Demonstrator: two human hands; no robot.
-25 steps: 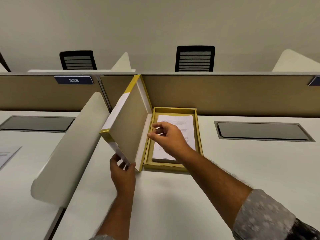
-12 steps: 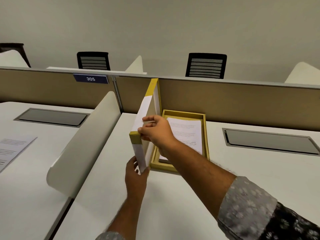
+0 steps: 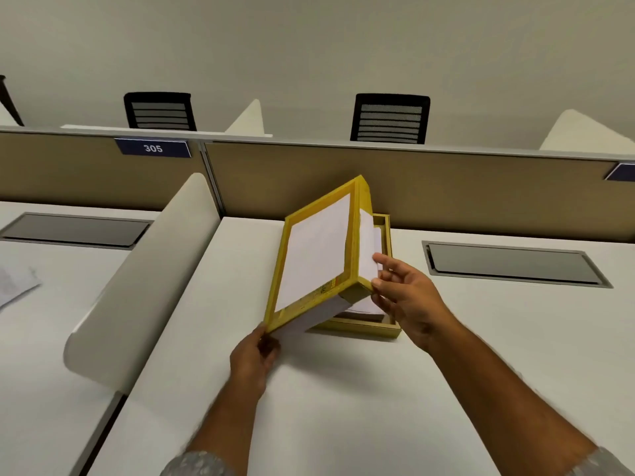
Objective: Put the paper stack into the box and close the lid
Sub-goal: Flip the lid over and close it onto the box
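A yellow box (image 3: 364, 328) lies on the white desk, its base mostly hidden by its hinged lid (image 3: 314, 252). The lid, yellow-framed with a white panel, slants halfway down over the base. A sliver of the white paper stack (image 3: 376, 235) shows inside the box under the lid's right edge. My left hand (image 3: 252, 359) grips the lid's near left corner. My right hand (image 3: 402, 297) pinches the lid's near right corner, fingers on its side wall.
A curved white divider (image 3: 144, 280) stands left of the box. A tan partition (image 3: 464, 194) runs right behind it. A grey cable hatch (image 3: 512, 264) is set in the desk on the right. A printed sheet (image 3: 15, 283) lies at far left.
The lid has swung from standing upright at the left over to slanting down across the box. My right hand moved from inside the box to the lid's corner.
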